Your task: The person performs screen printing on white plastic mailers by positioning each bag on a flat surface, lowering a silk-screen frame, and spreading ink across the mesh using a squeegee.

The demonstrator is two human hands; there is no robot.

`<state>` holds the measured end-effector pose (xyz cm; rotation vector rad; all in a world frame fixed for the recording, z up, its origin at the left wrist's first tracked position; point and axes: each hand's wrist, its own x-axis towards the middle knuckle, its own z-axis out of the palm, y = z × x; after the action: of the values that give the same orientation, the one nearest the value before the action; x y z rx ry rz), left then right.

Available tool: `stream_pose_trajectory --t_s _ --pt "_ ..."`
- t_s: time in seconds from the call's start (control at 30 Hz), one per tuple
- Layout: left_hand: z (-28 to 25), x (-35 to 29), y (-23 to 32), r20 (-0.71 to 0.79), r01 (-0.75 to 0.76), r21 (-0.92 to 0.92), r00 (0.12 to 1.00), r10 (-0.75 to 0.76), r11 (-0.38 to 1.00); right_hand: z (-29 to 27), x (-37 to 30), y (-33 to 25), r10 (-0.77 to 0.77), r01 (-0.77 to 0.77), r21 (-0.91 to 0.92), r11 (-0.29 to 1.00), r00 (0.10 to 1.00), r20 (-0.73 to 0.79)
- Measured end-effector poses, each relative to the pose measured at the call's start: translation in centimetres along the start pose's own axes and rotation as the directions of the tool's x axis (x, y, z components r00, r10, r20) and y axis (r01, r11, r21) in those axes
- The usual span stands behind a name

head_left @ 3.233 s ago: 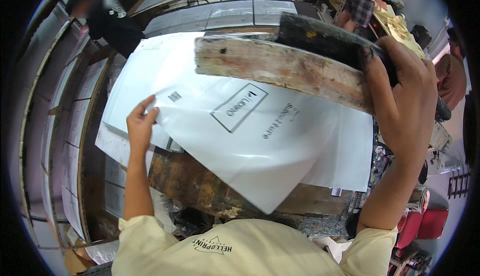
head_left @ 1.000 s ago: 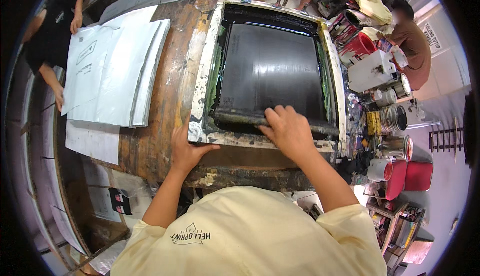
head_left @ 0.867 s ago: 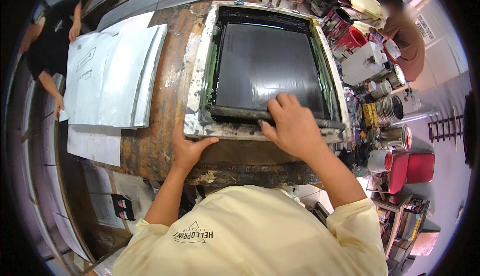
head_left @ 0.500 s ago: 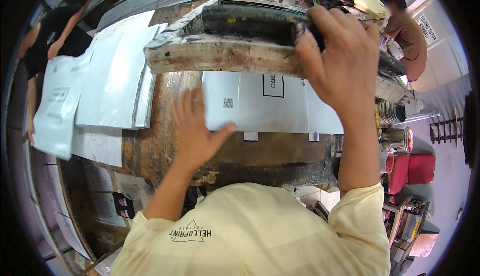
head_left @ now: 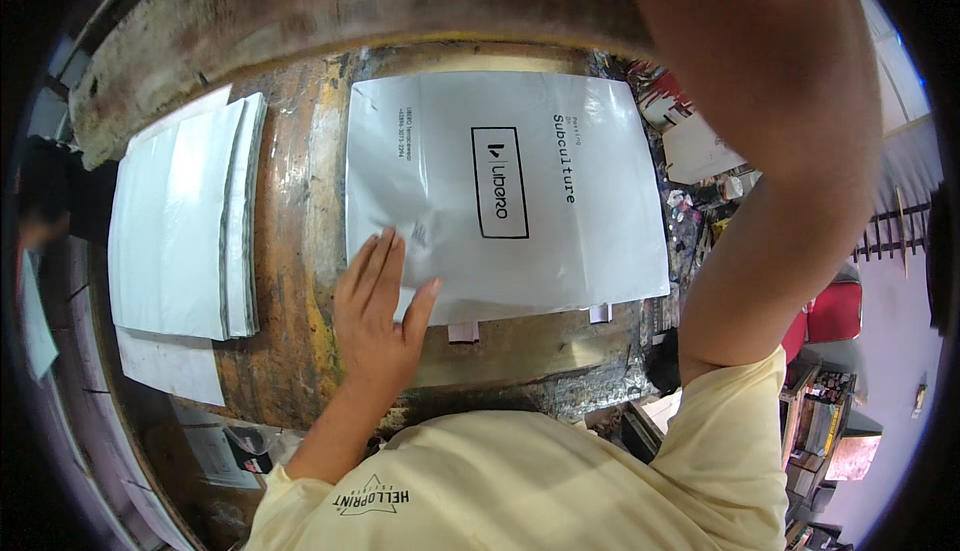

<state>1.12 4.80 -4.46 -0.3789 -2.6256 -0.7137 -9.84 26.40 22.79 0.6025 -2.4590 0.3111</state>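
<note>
On the paint-stained wooden bench (head_left: 290,281) lies a printed white plastic mailer bag (head_left: 505,191); the left hand (head_left: 380,316) presses flat, fingers spread, on its near corner. Right hand hidden overhead, grip unclear. Stacked white bags (head_left: 185,221) sit left.

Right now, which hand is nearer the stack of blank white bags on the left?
Left. The left hand lies flat on the printed white bag's near corner, just right of the stack of blank bags. The right hand is raised out of frame; only its forearm shows.
</note>
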Motion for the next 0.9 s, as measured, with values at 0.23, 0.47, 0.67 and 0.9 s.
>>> stream_pose_trajectory --t_s 0.23,0.47,0.67,0.9 --pt "-2.4 1.3 -1.0 -0.243 0.127 -0.196 0.954 -0.173 0.972 0.7 -0.2 1.6 -0.019 0.018 -0.023 1.000 0.999 -0.027" --pt "-11.4 2.1 -15.8 -0.171 0.435 -0.459 0.812 -0.558 0.775 1.4 -1.4 1.7 -0.035 0.028 -0.076 0.997 0.995 -0.096" --pt "-19.7 2.4 -32.1 -0.099 0.570 -0.290 0.781 -0.617 0.768 1.9 -3.1 -0.8 -0.013 0.009 -0.088 0.996 0.999 -0.046" --pt "-26.0 2.4 -46.3 -0.488 0.617 0.593 0.786 -0.379 0.517 2.4 -4.4 -2.0 -0.039 0.024 -0.080 0.997 0.981 -0.192"
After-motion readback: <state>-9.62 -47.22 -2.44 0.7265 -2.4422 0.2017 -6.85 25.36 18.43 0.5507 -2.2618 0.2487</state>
